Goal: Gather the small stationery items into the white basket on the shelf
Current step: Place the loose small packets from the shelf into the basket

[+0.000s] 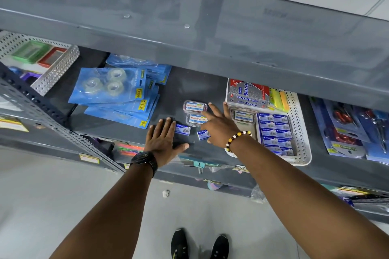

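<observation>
The white perforated basket [300,132] stands on the grey shelf at the right, holding rows of small blue staple boxes [274,130], a clear pin case and a Softek pack [248,93]. Left of it on the shelf lie two clear plastic pin cases [194,107] and two loose blue staple boxes [182,128] [203,134]. My left hand [163,143] rests flat and open on the shelf, fingertips beside the left staple box. My right hand [219,125] hovers with fingers spread over the nearer pin case and the right staple box, holding nothing.
Blue blister packs of clear tape [113,90] are stacked to the left. A second perforated tray [56,69] sits at the far left. Scissor packs [347,128] lie right of the basket. The upper shelf [189,33] overhangs closely, with boxes on top.
</observation>
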The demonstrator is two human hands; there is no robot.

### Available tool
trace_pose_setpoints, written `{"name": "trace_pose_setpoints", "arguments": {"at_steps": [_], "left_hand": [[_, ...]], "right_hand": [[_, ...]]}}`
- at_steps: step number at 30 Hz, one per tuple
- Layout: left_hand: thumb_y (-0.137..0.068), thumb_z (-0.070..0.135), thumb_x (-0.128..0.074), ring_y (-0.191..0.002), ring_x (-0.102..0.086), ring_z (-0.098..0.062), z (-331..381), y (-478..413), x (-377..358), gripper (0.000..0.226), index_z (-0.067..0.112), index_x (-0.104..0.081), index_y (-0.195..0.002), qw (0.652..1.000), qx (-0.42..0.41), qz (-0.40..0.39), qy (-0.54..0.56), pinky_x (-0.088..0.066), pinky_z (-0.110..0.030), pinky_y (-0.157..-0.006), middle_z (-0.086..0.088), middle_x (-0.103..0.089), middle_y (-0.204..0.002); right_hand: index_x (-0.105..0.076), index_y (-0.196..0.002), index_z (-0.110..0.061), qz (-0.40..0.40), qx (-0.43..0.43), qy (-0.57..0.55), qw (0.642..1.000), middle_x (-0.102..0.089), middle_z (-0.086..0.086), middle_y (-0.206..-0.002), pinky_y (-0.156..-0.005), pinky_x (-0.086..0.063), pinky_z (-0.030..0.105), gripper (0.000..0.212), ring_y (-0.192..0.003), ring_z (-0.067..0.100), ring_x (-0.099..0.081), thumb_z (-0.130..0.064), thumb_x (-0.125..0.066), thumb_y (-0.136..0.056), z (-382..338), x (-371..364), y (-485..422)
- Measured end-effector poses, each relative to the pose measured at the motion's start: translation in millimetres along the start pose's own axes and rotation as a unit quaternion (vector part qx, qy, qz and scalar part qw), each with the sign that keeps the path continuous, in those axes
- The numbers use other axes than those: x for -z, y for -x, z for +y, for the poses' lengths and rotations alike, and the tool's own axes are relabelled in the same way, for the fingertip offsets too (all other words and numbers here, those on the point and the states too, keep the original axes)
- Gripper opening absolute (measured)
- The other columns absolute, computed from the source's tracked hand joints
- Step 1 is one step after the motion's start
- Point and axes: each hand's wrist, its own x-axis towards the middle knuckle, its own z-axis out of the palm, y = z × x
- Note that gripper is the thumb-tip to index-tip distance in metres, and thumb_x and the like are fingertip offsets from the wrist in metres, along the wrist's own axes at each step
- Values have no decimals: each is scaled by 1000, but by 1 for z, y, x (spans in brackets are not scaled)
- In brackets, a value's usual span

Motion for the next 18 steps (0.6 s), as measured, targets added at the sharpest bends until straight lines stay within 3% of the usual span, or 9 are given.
{"name": "trace_pose_setpoints", "arguments": {"at_steps": [5,10,18], "left_hand": [[-72,86,-14,-150,-2,-25,0,1,0,107,19,-9,-155,1000,-3,8,5,-2,-48,-121,-3,-7,-164],[-70,87,-13,-150,1,-23,2,1,3,109,20,-7,-155,1000,1,-2,2,0,-47,-121,-1,-4,-164],[-71,86,-15,-150,1,-23,4,1,5,108,20,-7,-155,1000,11,-3,-1,2,-45,-119,-1,-6,-164]], "right_hand": [[-70,-107,-23,65,1,-35,997,-42,0,-145,-114,7,63,31,-146,29,-10,-18,-71,-76,-1,0,6],[-68,-106,-21,200,-24,-73,977,-53,1,-137,-116,-2,61,33,-144,28,-23,-16,-72,-74,20,18,31],[-70,-106,-22,199,-130,-56,970,-58,3,-132,-114,-16,62,37,-136,32,-36,-22,-78,-70,93,18,90]]}}
